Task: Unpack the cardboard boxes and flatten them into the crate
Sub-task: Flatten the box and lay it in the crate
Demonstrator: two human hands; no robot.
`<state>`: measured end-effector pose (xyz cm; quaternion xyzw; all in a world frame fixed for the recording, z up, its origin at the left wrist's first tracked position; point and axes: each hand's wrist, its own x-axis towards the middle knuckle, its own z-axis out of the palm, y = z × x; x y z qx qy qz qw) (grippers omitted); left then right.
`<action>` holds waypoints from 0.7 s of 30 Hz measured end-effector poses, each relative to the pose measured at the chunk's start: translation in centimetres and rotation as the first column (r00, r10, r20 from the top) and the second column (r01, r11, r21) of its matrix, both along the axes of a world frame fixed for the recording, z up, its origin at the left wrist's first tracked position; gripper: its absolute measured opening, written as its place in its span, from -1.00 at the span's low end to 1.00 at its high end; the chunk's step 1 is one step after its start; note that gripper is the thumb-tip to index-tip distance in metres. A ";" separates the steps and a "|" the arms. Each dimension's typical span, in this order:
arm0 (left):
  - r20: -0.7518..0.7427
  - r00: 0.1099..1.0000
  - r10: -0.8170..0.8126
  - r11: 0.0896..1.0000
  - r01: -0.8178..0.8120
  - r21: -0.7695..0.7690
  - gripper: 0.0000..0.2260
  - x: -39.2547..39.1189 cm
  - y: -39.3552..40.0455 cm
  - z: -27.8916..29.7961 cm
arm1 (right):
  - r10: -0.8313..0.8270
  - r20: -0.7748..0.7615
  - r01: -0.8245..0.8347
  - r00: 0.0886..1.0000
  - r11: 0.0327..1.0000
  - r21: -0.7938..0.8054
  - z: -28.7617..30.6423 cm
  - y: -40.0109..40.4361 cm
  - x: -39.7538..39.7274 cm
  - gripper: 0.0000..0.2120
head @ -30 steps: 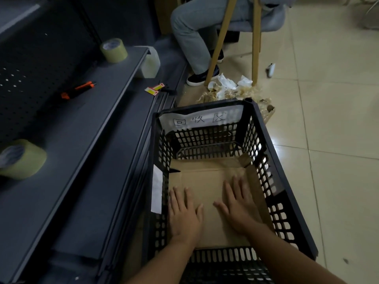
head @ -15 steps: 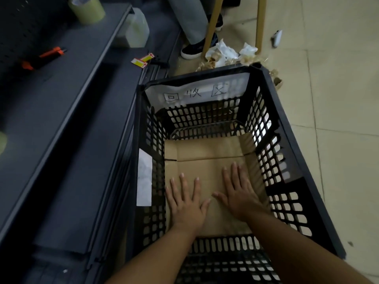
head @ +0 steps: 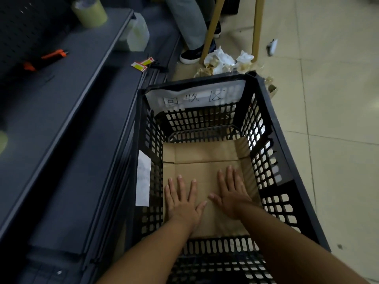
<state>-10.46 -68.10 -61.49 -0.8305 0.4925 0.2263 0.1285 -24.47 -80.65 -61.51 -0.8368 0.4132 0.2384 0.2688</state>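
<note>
Head view looks down into one black crate [head: 272, 128] on the tiled floor beside a dark shelf [head: 67, 103]; one flattened cardboard box [head: 205, 158] lies on the crate's bottom, reaching its left and right walls; left hand [head: 182, 203] and right hand [head: 231, 193] press on it near the crate's near wall, palms down, fingers straight and spread, gripping nothing. I'd worry the right flap, tilted up the right wall, springs back once the pressure lifts. On the shelf I count two tape rolls [head: 89, 11], one orange cutter [head: 46, 59].
</note>
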 end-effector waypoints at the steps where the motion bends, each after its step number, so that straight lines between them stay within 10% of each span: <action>1: -0.008 1.000 -0.019 0.997 0.019 0.070 -0.30 0.2 -0.4 0.8 | 0.000 -0.004 0.000 1.000 1.000 0.012 0.6 -0.1 0.1 -0.12; 7: -0.089 0.991 -0.104 0.957 0.124 0.263 -0.30 2.0 -1.9 6.9 | 0.042 -0.038 -0.043 0.998 0.999 -0.025 5.3 -1.0 0.4 -0.25; 12: -0.146 0.986 -0.085 0.995 0.091 0.038 -0.50 3.3 -1.6 13.1 | -0.007 -0.033 0.011 0.999 0.992 0.123 9.6 -1.3 0.5 -0.34; 21: -0.042 0.991 -0.125 0.973 0.114 -0.202 -0.68 5.1 1.7 23.1 | 0.048 0.131 -0.038 0.990 0.997 -0.071 19.4 0.9 1.7 -0.29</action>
